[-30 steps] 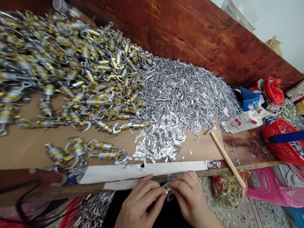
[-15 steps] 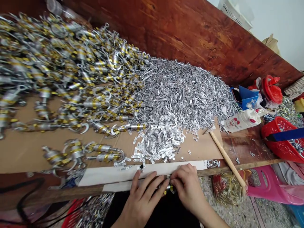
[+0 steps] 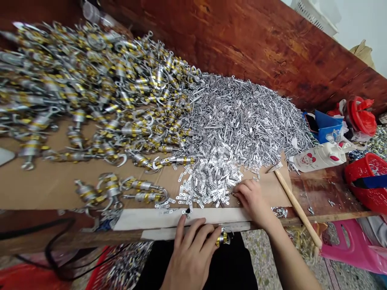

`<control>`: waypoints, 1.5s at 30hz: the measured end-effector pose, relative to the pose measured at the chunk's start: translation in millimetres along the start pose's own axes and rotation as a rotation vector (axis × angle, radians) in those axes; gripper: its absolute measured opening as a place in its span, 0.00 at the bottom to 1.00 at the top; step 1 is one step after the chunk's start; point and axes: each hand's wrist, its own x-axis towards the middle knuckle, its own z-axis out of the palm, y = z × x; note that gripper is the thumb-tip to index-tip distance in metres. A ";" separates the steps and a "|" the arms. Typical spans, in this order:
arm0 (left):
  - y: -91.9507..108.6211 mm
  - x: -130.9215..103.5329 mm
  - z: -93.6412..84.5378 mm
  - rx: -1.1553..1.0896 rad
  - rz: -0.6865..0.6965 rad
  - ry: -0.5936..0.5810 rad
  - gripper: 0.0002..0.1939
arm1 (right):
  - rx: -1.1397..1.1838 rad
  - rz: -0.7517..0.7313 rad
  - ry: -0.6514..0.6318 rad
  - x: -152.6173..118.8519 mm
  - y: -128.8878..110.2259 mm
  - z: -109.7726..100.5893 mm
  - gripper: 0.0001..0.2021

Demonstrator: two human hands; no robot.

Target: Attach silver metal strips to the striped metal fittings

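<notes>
A brown board (image 3: pixel 242 44) crosses the top. White wall (image 3: pixel 370 24), upper right. Speckled floor (image 3: pixel 259 250) and pink stool (image 3: pixel 359 252), lower right.

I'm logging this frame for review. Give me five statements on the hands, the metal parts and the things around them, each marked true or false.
1. The left hand holds a silver-and-yellow metal fitting. True.
2. The handle of the wooden-handled metal hammer extends past the front edge of the reddish-brown wooden bench. True.
3. The right hand grips that hammer. False: its fingertips are at the edge of the pile of small flat silver metal plates.
4. The white bottle with a red cartoon print is left of those plates. False: it is right of them.
5. The plastic basket at the far right is green. False: it is red.
</notes>
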 end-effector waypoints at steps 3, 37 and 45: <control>1.1 -1.9 0.3 0.028 0.001 0.012 0.15 | 0.170 0.044 0.053 -16.5 -11.5 1.7 0.06; 4.7 -0.4 -6.4 -0.021 0.022 0.013 0.10 | 0.361 -0.008 0.161 -71.9 -38.7 32.9 0.07; 4.8 2.3 -10.6 -0.032 0.027 0.011 0.08 | 0.391 0.195 0.235 -64.0 -48.2 20.2 0.07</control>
